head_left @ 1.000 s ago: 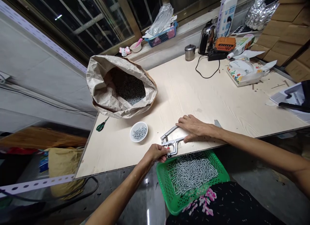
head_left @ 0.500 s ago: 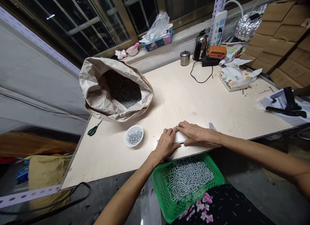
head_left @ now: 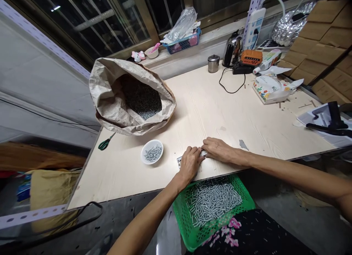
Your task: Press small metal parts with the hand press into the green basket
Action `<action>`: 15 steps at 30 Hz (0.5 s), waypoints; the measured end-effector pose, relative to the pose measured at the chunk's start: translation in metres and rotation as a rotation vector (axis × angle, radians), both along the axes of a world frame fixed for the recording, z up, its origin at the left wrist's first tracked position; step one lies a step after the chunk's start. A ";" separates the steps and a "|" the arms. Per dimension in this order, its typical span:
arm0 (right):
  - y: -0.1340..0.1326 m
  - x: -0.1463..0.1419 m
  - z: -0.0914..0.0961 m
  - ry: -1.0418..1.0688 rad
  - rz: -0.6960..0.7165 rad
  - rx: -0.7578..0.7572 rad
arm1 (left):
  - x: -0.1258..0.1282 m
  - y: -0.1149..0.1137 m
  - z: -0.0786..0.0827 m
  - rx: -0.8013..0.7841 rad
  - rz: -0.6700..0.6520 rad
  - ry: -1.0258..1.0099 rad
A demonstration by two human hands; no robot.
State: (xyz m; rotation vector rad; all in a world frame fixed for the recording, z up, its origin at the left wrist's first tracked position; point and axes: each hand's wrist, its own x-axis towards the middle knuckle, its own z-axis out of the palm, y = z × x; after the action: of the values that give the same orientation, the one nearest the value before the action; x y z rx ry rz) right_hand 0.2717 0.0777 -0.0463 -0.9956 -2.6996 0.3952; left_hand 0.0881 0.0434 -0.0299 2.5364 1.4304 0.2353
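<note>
At the table's near edge my left hand point(head_left: 190, 162) is closed over a flat metal strip point(head_left: 179, 162), whose end with small dark marks shows past the knuckles. My right hand point(head_left: 218, 150) is closed beside it, its fingertips on a pale, shiny part point(head_left: 203, 152) between the hands. Whether this is one piece with the strip I cannot tell, since the fingers hide most of it. Just below the hands, a green plastic basket point(head_left: 180, 217) holds many silvery screw-like pieces point(head_left: 216, 202). To the left stands a white bowl point(head_left: 143, 156) with similar small metal pieces point(head_left: 154, 153).
A large open sack point(head_left: 103, 97) of metal pieces stands at the back left, with green-handled scissors point(head_left: 103, 144) near it. A grey scrap point(head_left: 243, 144) lies right of my hands. Farther back are a tissue pack point(head_left: 271, 88), a metal canister point(head_left: 213, 63) and a kettle point(head_left: 231, 50).
My hands have drawn closer together, and the flat piece that showed between them is now mostly covered. The left end of the strip has come into sight. The view has shifted slightly.
</note>
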 end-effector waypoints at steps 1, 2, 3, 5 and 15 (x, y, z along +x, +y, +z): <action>-0.001 0.003 0.004 0.027 0.004 0.002 | -0.005 -0.001 0.003 0.018 0.007 -0.041; -0.003 0.006 0.009 0.057 0.018 0.003 | -0.011 -0.003 0.008 0.044 0.026 -0.093; -0.006 0.010 0.013 0.087 0.033 0.002 | -0.018 -0.006 0.013 0.076 0.064 -0.149; -0.012 0.014 0.019 0.133 0.043 0.002 | -0.036 -0.014 0.024 0.129 0.194 -0.239; -0.041 -0.016 -0.007 0.112 -0.040 -0.022 | -0.057 -0.041 0.024 -0.513 0.692 -0.092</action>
State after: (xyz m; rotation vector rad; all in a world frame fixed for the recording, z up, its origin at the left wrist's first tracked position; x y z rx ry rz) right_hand 0.2557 0.0371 -0.0534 -1.0005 -2.5776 0.4603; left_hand 0.0308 0.0021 -0.0058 1.5575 1.9714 0.0714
